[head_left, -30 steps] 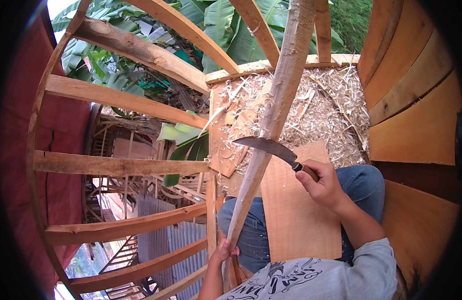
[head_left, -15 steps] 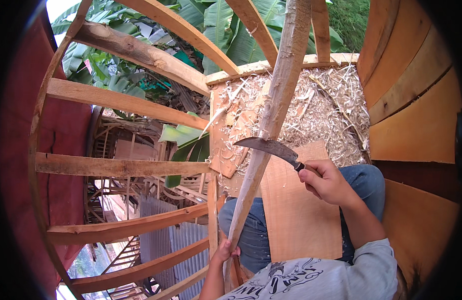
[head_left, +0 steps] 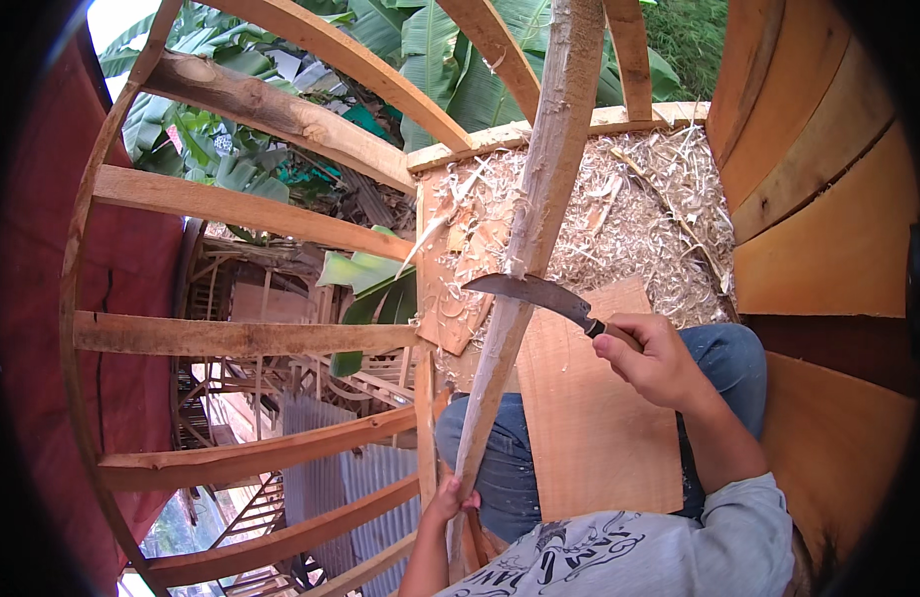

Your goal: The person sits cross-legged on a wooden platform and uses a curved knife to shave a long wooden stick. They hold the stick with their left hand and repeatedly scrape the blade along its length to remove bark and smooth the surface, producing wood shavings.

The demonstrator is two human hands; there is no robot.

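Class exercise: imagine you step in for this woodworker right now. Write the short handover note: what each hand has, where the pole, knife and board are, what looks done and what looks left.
Left hand: gripping the lower end of the wooden pole, which slants up and away.
Right hand: closed on the handle of the curved knife, blade laid across the pole at mid-length.
Flat board: resting on the lap, under the knife hand.
Done: the pole's visible length looks mostly stripped and pale; a heap of wood shavings lies on the platform ahead.
Left: probably more shaving below the blade; the surface still looks rough, and the pole's far side cannot be seen.
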